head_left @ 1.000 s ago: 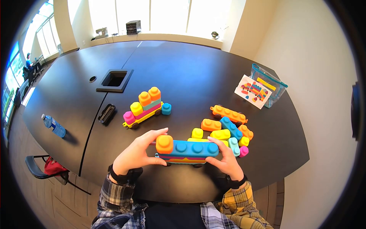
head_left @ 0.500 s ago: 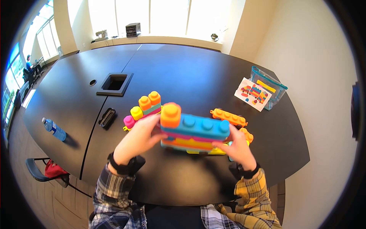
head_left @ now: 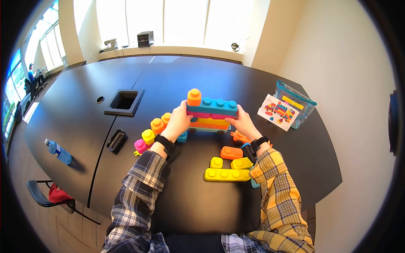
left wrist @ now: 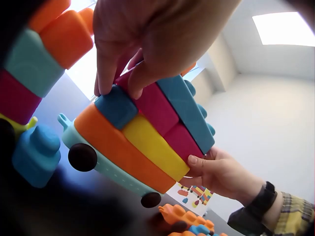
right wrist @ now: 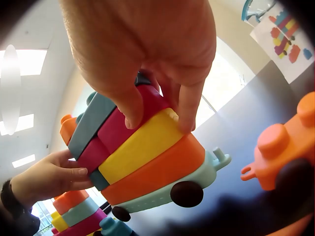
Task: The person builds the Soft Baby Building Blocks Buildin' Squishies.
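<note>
I see both forearms reaching forward over the table (head_left: 181, 202), with the left hand (head_left: 178, 124) and the right hand (head_left: 244, 123) facing each other in front of the person. Each grasps one end of a block-built car (head_left: 211, 121), so the car lies between them, its long side facing the person. On my left wrist view, the thumb presses a magenta block (left wrist: 153, 105) while fingertips touch the dark blue block (left wrist: 116, 107) at that end. My right wrist view shows the other thumb on magenta and a fingertip against the end of the yellow block (right wrist: 138, 147). The grip sits above the wheels (right wrist: 187, 193); I cannot tell whether they touch the tabletop. An orange block (head_left: 194, 98) stands on top, near the left hand. A second car (head_left: 157, 126) lies beside the left forearm, partly hidden, and an orange wheeled base (head_left: 239, 136) is near the right hand, partly covered by it.
</note>
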`<state>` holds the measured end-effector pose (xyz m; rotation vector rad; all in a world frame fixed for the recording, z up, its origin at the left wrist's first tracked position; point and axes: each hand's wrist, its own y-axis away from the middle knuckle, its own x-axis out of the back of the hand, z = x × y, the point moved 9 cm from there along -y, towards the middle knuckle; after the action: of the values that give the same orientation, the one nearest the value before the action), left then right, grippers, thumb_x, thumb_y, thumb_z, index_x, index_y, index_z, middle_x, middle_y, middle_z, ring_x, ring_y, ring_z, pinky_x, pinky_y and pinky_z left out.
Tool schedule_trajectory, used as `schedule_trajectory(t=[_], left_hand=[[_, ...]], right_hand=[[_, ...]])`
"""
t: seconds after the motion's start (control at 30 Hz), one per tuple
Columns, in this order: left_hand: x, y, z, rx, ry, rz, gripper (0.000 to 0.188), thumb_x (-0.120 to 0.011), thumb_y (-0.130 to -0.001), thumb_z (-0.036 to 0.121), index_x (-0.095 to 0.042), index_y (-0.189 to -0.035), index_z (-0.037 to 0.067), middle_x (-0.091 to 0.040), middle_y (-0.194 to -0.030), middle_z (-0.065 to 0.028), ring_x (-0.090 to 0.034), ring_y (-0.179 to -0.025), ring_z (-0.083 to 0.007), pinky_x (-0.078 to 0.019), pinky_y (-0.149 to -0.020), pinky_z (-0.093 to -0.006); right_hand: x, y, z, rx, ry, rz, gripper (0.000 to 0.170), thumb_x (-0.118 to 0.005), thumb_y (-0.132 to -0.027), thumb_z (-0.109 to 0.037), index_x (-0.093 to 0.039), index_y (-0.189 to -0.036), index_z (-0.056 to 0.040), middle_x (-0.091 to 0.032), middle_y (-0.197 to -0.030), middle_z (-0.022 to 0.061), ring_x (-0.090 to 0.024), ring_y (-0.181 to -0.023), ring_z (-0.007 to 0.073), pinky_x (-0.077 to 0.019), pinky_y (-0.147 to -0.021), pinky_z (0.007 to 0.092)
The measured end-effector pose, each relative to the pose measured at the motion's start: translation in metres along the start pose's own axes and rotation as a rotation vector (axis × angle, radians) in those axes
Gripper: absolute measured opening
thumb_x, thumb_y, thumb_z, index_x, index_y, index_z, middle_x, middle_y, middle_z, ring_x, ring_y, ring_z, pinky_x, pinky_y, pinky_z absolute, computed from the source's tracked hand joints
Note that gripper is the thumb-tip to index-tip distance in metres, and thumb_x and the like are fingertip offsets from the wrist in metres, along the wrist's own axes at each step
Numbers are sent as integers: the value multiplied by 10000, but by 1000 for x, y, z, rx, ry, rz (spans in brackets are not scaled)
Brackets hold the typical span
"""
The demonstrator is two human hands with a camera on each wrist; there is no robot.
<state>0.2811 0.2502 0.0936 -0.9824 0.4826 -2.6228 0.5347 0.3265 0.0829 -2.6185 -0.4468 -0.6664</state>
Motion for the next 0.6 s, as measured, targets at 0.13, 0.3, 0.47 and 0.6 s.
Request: schedule_trajectory(t=[0.13,0.3,0.47,0.6], left_hand=[[-8,4,-10,10,64,-41,530,-731,-896,17,-522,-1382,-14,-720,-1116,-297,-661,-1100,-500,-552,-929,-530],[-7,8,-3,-44,100,-52,508,-712,-903,10,-562,-1388,-11,-719,-1130,-287,-673,-1100,-477,-563,-950,-478],[54,43,43,-263,-313,257,524,-744,-909,90,-599,-1412,71,-639,-1355,-216,-560,-1338,-411,-488,-1066,-566],[50,62,9,99,-702,168,602,-749,-921,154,-541,-1486,153,-518,-1535,-128,-397,-1489,-406,-391,-1133,-681]], right_hand=[[-7,0,17,-25,48,-54,530,-832,-898,-144,-547,-1324,-10,-736,-1178,173,-741,-1017,276,-595,-893,396],[-4,7,15,-49,19,-99,495,-816,-911,-117,-551,-1315,-8,-736,-1166,164,-741,-1005,264,-595,-882,392],[-4,11,12,-71,17,-96,481,-810,-919,-115,-551,-1310,-5,-737,-1172,168,-746,-1003,268,-597,-878,391],[-10,8,18,-67,-1,-115,482,-807,-926,-124,-548,-1316,-8,-737,-1181,173,-750,-1016,277,-599,-881,395]])
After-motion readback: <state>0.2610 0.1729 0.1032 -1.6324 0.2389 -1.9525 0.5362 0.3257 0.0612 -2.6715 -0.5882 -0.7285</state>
